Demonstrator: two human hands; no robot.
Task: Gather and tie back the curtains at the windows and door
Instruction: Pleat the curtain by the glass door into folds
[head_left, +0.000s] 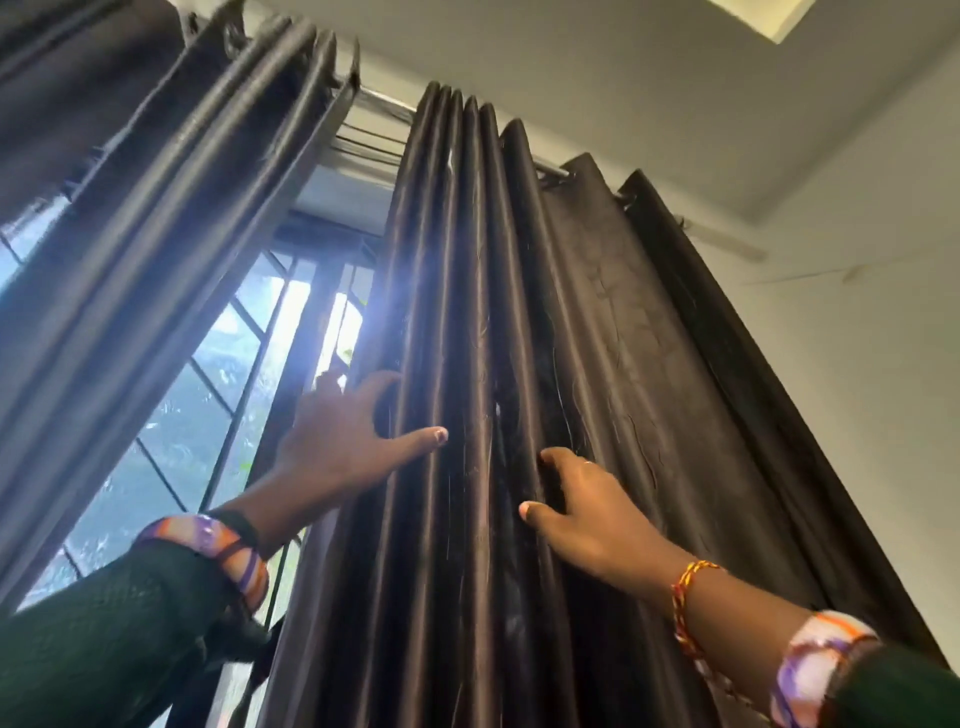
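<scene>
Curtain panel (467, 312), dark and pleated, is seen from the head view hanging from the rod (384, 101) at the right of the window (171, 415), its long axis running vertically, folds pointing up to the rod. Its window-side edge is wrapped by the left hand (343, 441), thumb laid across the front. A fold further right is pinched by the right hand (582, 509), fingers curled. Both hands are equally near; the gathering move is judged to run sideways, toward the wall

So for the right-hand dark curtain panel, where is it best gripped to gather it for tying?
Probably around the bunched pleats of the right curtain panel, at about the height of the hands. The left hand is already at its window-side edge, fingers behind the fabric and thumb in front; the right hand curls into a fold. The flatter section toward the wall still needs sweeping in, so close from both sides.
</scene>
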